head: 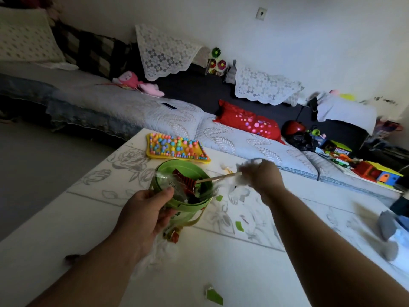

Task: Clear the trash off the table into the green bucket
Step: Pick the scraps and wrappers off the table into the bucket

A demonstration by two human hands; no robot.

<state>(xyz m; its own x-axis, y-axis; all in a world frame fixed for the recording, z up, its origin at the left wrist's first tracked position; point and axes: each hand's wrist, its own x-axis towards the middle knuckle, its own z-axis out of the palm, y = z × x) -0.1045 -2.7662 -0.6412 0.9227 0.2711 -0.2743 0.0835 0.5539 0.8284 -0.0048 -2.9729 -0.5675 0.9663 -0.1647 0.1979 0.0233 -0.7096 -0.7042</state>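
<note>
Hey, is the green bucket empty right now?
No, the green bucket holds a red striped wrapper and some clear plastic.

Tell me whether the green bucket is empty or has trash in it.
Has trash: a red wrapper and clear plastic lie inside the green bucket.

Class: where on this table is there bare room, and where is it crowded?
Bare: table left of the left forearm, up to the yellow mat. Crowded: right of the green bucket, green scraps and grey cloth.
</note>
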